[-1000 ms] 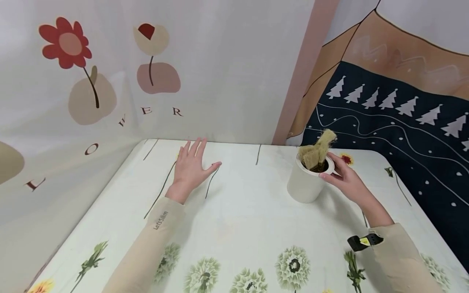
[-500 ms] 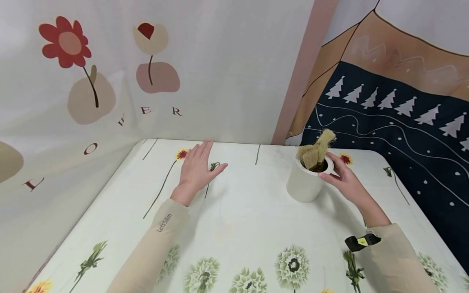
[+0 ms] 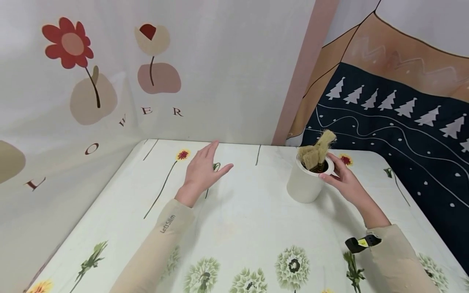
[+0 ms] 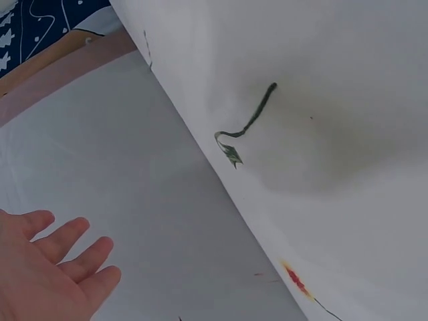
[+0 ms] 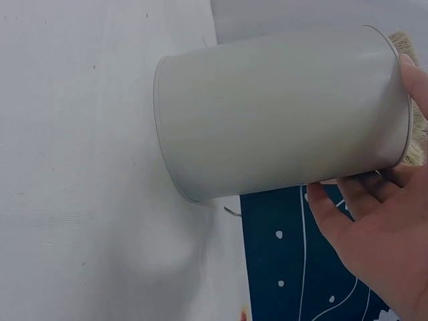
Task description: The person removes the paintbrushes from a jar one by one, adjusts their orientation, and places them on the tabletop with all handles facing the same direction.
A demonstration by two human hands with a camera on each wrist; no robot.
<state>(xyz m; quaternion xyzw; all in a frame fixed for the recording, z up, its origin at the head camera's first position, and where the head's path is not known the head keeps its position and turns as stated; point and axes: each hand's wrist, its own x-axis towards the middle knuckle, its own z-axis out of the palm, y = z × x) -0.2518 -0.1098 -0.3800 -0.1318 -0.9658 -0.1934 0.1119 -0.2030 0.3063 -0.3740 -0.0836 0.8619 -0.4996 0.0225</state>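
A white cylindrical pot (image 3: 305, 185) stands at the far right of the table, nearly upright; whether its base touches the cloth I cannot tell. Several bristle brushes (image 3: 317, 152) stick out of it, bristles up, their handles hidden inside. My right hand (image 3: 346, 181) grips the pot at its upper right side, thumb at the near side of the rim. In the right wrist view the fingers (image 5: 328, 210) curl against the pot's wall (image 5: 281, 120). My left hand (image 3: 201, 171) hovers over the table's far left part, fingers stretched and thumb spread, holding nothing.
A white flower-print cloth (image 3: 234, 228) covers the table. Behind it hangs a pale curtain (image 3: 227, 73) with printed flowers and letters, and a dark tree-patterned cloth (image 3: 395, 118) hangs at the right. A black strap (image 3: 362, 243) sits at my right sleeve.
My left hand has shifted to the right and tilted onto its edge, uncovering a printed red-yellow flower. The right hand and the pot have stayed in place.
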